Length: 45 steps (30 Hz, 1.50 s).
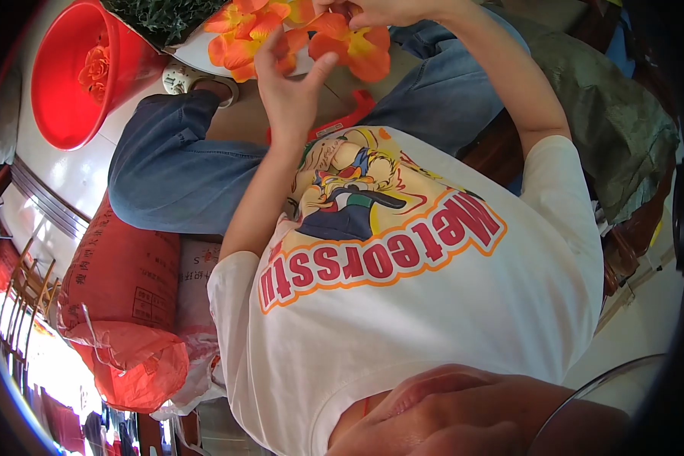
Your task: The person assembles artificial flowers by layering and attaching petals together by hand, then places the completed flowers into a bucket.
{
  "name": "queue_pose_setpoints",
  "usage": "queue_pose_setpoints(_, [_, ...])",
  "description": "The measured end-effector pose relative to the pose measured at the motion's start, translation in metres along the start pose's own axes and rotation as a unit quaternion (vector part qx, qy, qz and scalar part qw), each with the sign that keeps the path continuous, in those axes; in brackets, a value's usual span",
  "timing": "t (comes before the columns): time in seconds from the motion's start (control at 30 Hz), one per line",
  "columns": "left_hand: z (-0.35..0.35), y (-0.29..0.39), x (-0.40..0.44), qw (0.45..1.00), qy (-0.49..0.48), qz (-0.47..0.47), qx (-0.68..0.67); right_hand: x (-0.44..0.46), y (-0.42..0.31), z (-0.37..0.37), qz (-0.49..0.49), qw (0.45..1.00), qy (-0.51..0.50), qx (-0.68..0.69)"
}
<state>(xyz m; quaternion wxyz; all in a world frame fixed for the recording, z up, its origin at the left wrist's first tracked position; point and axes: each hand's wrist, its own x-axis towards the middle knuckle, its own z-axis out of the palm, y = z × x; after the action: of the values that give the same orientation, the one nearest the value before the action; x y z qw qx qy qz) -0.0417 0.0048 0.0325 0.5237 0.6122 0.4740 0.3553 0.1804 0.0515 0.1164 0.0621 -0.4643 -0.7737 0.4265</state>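
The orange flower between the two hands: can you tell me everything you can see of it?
The orange flower has broad, rounded, softly wavy petals, shading to yellow near the middle. It looks artificial, perhaps thin cloth. It lies spread out at the top of the picture. The right hand has its fingers at the upper edge, though their grip is unclear. The left hand is beside it, thumb near a petal; contact is uncertain. No stem can be made out.

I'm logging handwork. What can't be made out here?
Head view:
Right hand: grip partly cut off by the top edge.
Dark green foliage: cut off there too.
Left hand: contact with orange petals unclear, since they overlap.
Red sack: small lettering too blurred to read.
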Motion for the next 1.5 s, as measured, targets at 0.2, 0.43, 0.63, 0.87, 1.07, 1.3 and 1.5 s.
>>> queue_pose_setpoints(0.2, [0.004,0.013,0.036,0.992,-0.087,-0.082,-0.048,0.003,-0.002,0.005,0.034,0.999,0.011,-0.014])
queue_pose_setpoints(0.43, [0.014,-0.016,0.034,0.978,-0.085,-0.092,-0.166,-0.016,0.037,0.005,0.033,0.998,0.039,0.043])
queue_pose_setpoints(0.63, [0.022,-0.023,0.038,0.972,-0.079,-0.093,-0.202,-0.026,0.052,0.020,0.181,0.960,0.084,0.196])
queue_pose_setpoints(0.87, [0.024,-0.027,0.035,0.959,-0.079,-0.131,-0.239,-0.038,0.048,0.035,0.269,0.915,0.133,0.270])
queue_pose_setpoints(1.07, [0.016,-0.031,0.035,0.951,-0.117,-0.163,-0.234,-0.046,0.067,0.078,0.195,0.858,0.289,0.377])
queue_pose_setpoints(1.3, [0.021,-0.030,0.035,0.943,-0.139,-0.183,-0.242,-0.041,0.064,0.112,0.237,0.617,0.328,0.676])
queue_pose_setpoints(1.5, [0.022,-0.029,0.031,0.934,-0.110,-0.219,-0.259,-0.043,0.037,0.106,0.227,0.807,0.508,0.198])
